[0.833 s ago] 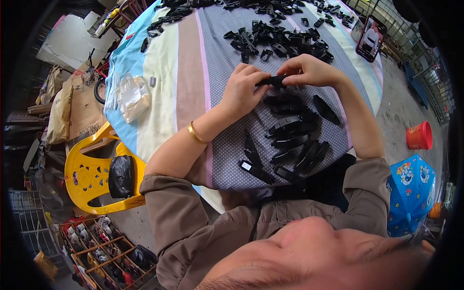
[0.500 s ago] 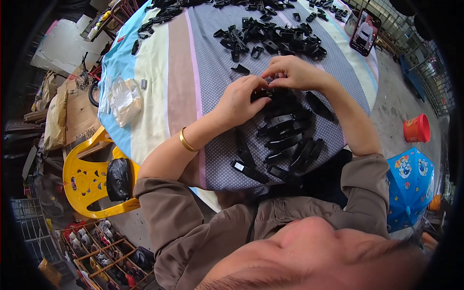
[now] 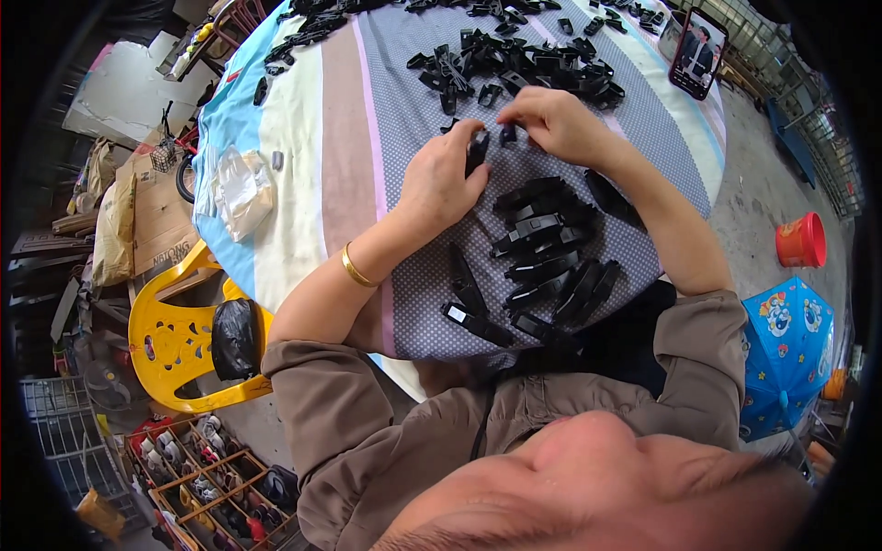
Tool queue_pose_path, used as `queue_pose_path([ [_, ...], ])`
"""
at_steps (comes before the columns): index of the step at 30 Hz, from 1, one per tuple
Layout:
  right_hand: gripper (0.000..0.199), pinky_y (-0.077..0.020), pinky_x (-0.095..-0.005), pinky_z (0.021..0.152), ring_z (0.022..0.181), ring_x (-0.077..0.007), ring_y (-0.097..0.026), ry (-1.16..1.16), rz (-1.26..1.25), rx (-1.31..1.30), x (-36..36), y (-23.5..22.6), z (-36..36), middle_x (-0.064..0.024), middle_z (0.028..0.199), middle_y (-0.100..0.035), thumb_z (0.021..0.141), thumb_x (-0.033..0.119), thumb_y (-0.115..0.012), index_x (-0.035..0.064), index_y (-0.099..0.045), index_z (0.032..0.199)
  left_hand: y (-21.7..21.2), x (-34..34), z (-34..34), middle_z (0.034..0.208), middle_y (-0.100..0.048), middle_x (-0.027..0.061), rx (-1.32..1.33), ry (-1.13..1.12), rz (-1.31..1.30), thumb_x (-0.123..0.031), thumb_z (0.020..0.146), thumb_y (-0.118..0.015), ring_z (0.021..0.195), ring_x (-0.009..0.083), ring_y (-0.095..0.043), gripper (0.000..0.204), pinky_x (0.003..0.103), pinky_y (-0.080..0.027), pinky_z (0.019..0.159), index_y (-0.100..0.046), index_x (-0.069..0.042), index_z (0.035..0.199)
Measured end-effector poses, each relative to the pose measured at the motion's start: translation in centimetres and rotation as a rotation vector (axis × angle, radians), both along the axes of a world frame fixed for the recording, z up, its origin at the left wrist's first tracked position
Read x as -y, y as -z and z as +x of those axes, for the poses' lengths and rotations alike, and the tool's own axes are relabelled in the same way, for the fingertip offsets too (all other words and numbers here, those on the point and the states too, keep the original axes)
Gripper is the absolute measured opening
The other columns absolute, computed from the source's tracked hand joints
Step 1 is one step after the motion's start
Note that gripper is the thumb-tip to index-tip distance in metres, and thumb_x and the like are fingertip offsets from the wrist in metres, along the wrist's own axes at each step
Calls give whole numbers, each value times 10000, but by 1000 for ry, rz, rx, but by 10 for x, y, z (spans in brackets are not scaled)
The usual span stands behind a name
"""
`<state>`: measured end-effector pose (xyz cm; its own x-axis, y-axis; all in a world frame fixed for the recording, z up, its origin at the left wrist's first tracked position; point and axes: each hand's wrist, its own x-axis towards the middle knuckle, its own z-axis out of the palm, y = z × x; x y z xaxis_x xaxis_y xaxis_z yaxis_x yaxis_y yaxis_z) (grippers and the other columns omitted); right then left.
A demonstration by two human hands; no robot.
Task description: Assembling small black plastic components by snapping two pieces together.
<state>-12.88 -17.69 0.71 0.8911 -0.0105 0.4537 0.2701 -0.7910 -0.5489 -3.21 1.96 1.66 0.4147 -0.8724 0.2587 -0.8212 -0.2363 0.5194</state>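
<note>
Over the dotted grey part of the cloth, my left hand grips a black plastic piece between thumb and fingers. My right hand is just to its right, its fingers pinched on a small dark piece. A gap separates the two pieces. Nearer to me lies a cluster of long black plastic parts, side by side. One part with a white patch rests at the near edge. Beyond my hands spreads a heap of small black clip-like pieces.
The round table has a striped cloth. More black pieces lie along its far edge. A clear plastic bag sits at left, a phone stands at far right. Around are a yellow chair, red bucket and blue umbrella.
My hands have moved apart and slightly away from me, off the cluster of long parts. A black piece now shows in my left hand and a small dark one at my right fingertips.
</note>
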Motion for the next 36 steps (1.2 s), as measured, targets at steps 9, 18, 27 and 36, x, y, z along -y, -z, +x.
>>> queue_pose_path([
  [9,293,-495,-332,715,781,-259,-622,-74,-134,-256,6,-24,-20,-122,885,-617,731,98,-661,20,-657,1014,2,0,17,877,-612,116,13,192,-73,-97,694,-738,860,290,-574,484,383,-462,776,-526,-57,1127],
  [18,265,-488,-361,725,808,-284,-604,97,-274,-156,5,-21,-13,-101,847,-615,779,228,-696,22,-655,940,4,-1,20,862,-605,125,-43,27,-9,-176,721,-734,844,304,-578,213,377,-468,764,-669,-9,837],
  [27,213,-474,-357,744,859,-280,-554,-79,-362,-46,-8,-13,-9,-98,891,-569,798,137,-648,7,-635,966,0,-3,32,871,-625,139,-157,100,48,-134,708,-717,828,298,-617,222,365,-490,749,-681,4,878],
  [36,220,-474,-356,736,847,-279,-557,-94,-357,-42,-5,-15,-8,-97,861,-567,773,93,-656,-1,-626,969,-3,-3,34,861,-636,135,-172,115,46,-118,698,-731,783,292,-634,217,350,-502,704,-696,0,878],
])
